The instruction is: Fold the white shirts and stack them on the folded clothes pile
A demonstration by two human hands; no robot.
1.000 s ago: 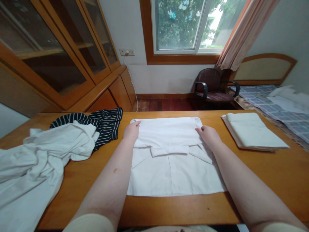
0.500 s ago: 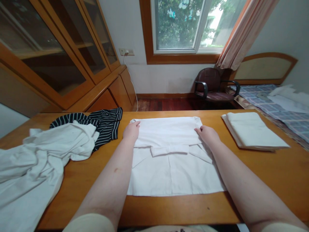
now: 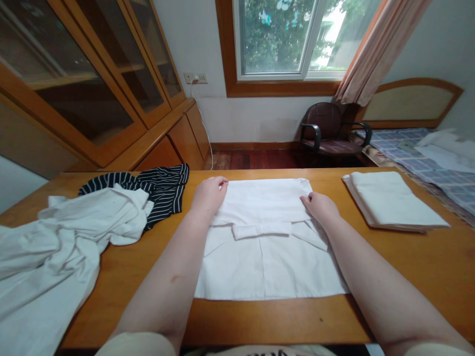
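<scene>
A white coat (image 3: 267, 267) lies folded on the wooden table in front of me. Its upper part is turned down over the lower, and a half-belt strip (image 3: 261, 230) crosses the middle. My left hand (image 3: 210, 197) is closed at the far left corner of the coat, the cloth pinched at its fingertips and the corner covered by the hand. At the right edge of the folded-over part, my right hand (image 3: 319, 205) has thumb and fingers closed on the fabric.
Left on the table (image 3: 230, 324) are a crumpled white garment (image 3: 70, 247) and a black striped cloth (image 3: 166, 190). A stack of folded white cloth (image 3: 393, 200) lies at the right. Beyond stand a chair (image 3: 322, 123), a bed (image 3: 438, 163) and a glass-door cabinet (image 3: 148, 118).
My left hand has shifted a little right and up along the coat's far left corner, its fingers now more curled. The right hand stays at the right edge.
</scene>
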